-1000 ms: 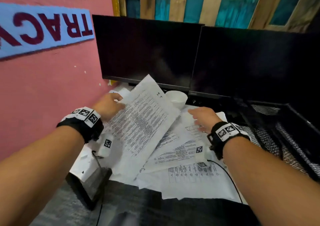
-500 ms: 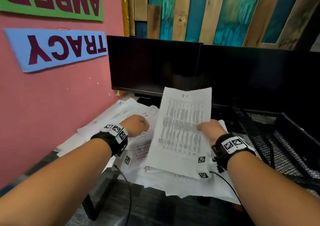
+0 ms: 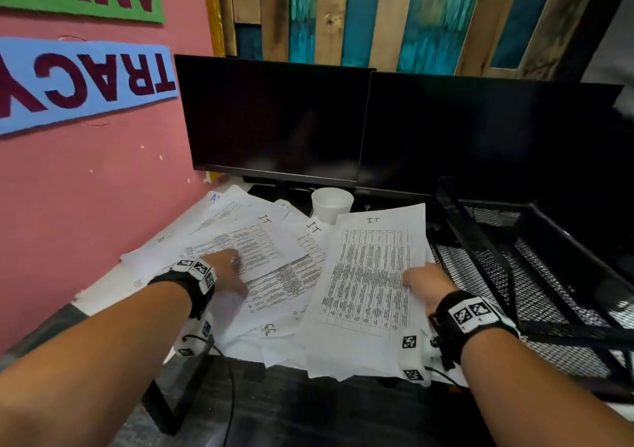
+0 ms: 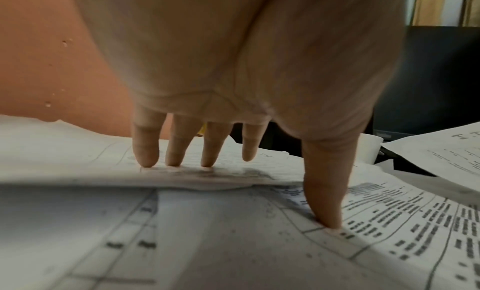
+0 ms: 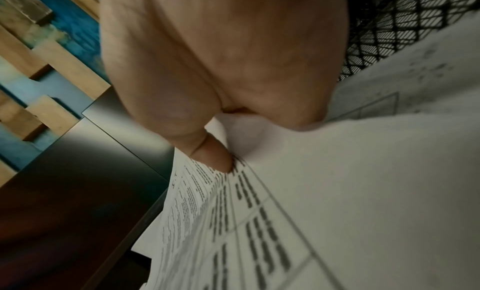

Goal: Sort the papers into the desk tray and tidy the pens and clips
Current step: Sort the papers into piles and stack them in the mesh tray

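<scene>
the right hand (image 3: 423,283) is pinching the right edge of a printed sheet (image 3: 368,282), thumb on top, lifting it off the paper pile (image 3: 274,275) beside the black mesh tray (image 3: 535,275); the left hand (image 3: 224,270) is pressing spread, straight fingers (image 4: 145,150) on the pile, which is lying scattered on the surface in front of the monitors (image 3: 274,117). the sheet is looking light, floppy and easily creased, so gripping mid-edge and supporting it flat seems wisest
</scene>
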A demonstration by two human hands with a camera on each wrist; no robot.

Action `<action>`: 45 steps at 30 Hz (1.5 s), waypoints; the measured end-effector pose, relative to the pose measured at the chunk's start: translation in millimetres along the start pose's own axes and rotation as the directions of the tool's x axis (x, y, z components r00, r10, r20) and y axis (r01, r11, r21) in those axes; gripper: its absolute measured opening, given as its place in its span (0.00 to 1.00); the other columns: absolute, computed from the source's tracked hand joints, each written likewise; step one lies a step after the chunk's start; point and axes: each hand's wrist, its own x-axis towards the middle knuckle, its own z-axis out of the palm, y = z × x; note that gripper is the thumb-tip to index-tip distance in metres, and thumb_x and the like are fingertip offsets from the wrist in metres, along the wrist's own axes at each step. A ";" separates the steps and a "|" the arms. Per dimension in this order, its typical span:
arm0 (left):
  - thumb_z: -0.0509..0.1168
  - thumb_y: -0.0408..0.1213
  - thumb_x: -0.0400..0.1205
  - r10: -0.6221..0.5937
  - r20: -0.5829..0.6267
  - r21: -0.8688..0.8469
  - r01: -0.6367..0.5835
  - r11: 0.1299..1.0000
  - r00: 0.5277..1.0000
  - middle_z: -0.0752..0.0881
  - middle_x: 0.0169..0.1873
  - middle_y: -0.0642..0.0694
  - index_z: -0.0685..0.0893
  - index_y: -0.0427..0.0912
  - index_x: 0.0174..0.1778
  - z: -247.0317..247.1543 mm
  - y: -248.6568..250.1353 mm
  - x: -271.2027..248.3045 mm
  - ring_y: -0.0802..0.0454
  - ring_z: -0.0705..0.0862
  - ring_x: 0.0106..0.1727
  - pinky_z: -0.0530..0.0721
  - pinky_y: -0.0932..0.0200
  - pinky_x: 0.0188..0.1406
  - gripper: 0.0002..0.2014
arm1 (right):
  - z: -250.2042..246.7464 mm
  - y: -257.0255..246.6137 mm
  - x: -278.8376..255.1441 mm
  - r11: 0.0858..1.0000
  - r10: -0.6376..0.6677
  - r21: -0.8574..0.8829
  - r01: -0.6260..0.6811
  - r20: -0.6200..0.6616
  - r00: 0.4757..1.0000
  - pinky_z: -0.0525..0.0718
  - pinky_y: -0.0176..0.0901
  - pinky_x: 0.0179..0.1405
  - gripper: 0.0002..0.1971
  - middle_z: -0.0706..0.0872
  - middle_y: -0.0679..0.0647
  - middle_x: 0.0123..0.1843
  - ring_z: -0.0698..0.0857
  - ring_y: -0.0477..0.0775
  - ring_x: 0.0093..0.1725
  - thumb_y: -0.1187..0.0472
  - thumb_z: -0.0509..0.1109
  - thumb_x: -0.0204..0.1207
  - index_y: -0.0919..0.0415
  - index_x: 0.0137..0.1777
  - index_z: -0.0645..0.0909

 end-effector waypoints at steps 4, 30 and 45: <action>0.70 0.44 0.81 0.029 -0.080 0.077 -0.023 0.997 0.996 0.85 0.69 0.49 0.82 0.54 0.73 -7.1 -1.8 2.2 0.48 0.85 0.62 0.85 0.56 0.60 0.22 | 0.4 -3.3 1.8 0.999 0.028 -0.033 -0.028 0.014 0.999 0.78 0.52 0.54 0.22 0.82 0.64 0.62 0.78 0.61 0.51 0.71 0.64 0.83 0.69 0.77 0.72; 0.54 0.43 0.92 0.642 0.018 -0.281 -0.613 0.739 0.766 0.86 0.63 0.45 0.82 0.42 0.75 -22.8 176.0 -111.5 0.49 0.85 0.56 0.83 0.49 0.64 0.19 | 34.9 -30.9 -23.6 0.748 -0.359 0.656 0.099 0.275 0.892 0.89 0.61 0.62 0.14 0.93 0.60 0.60 0.91 0.66 0.62 0.56 0.70 0.86 0.60 0.67 0.86; 0.70 0.42 0.86 -0.053 -0.020 -0.178 0.048 0.983 0.998 0.68 0.86 0.40 0.65 0.39 0.87 -8.9 1.7 -17.8 0.42 0.68 0.86 0.66 0.49 0.85 0.35 | 13.7 6.3 21.7 0.884 -0.349 -0.334 0.328 -0.003 0.937 0.79 0.39 0.67 0.14 0.87 0.53 0.66 0.85 0.57 0.69 0.59 0.68 0.82 0.57 0.66 0.84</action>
